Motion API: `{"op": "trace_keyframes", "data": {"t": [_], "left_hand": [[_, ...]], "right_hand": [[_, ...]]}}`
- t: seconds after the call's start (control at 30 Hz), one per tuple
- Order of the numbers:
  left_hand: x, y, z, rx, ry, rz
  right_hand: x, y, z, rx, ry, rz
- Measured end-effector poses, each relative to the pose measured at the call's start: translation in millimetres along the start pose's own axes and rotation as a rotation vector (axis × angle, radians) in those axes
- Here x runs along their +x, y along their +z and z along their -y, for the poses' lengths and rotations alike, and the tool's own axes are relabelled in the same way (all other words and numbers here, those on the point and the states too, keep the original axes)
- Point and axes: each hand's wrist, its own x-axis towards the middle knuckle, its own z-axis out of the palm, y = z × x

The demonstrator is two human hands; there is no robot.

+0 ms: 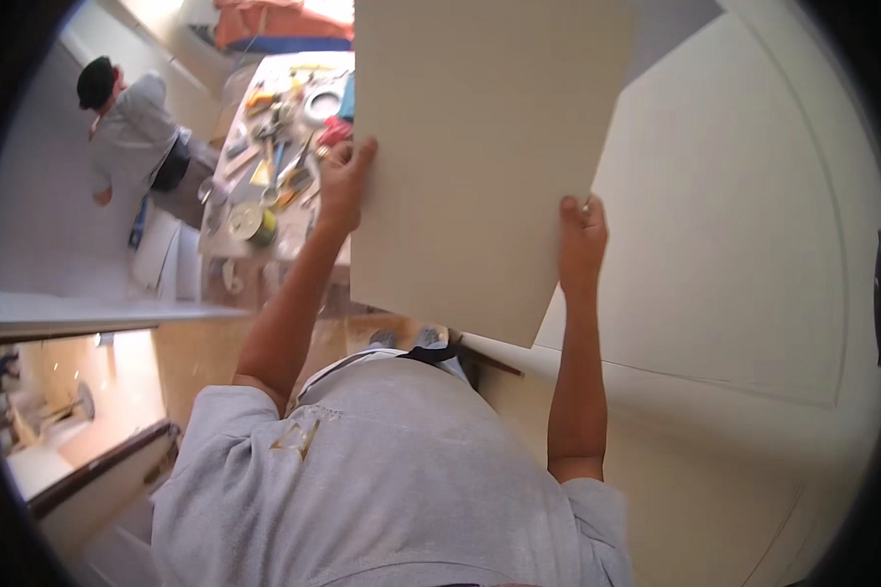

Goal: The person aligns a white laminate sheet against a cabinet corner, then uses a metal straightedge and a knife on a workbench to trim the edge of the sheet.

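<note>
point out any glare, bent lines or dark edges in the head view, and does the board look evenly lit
Head view: black fisheye rim at the corners; head view: lines bow on the large pale panel at right; head view: far end of the cluttered table washed out by glare; head view: the held board fairly evenly lit, without strong glare.

- A long, pale, rectangular worktop (pixel 301 247), smudged on its surface, its right side partly hidden.
- At the near end, a squat cylindrical tin with a yellow-green side and pale top (pixel 255 224).
- By the near left corner, a small translucent cup-like container (pixel 211 191).
- Across the middle, a jumble of hand tools, among them a slim blue tool (pixel 279 157).
- Farther back, a white ring-shaped object (pixel 309 108) and, just nearer, a crumpled red item (pixel 337 131).
</note>
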Motion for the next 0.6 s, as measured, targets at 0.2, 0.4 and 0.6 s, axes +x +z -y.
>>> {"op": "trace_keyframes", "data": {"t": [0.2, 0.4, 0.6], "left_hand": [[-58, -117, 190, 0.808, -0.242, -0.31], [-91, -190, 342, 0.858, -0.497, -0.459], [20, -243, 516, 1.016, -0.456, -0.439]], "right_hand": [[-61, 62, -292, -0.364, 0.317, 0.055], [-89, 103, -439, -0.425, 0.593, 0.256], [-26, 190, -645, -0.412, 0.459, 0.238]]}}
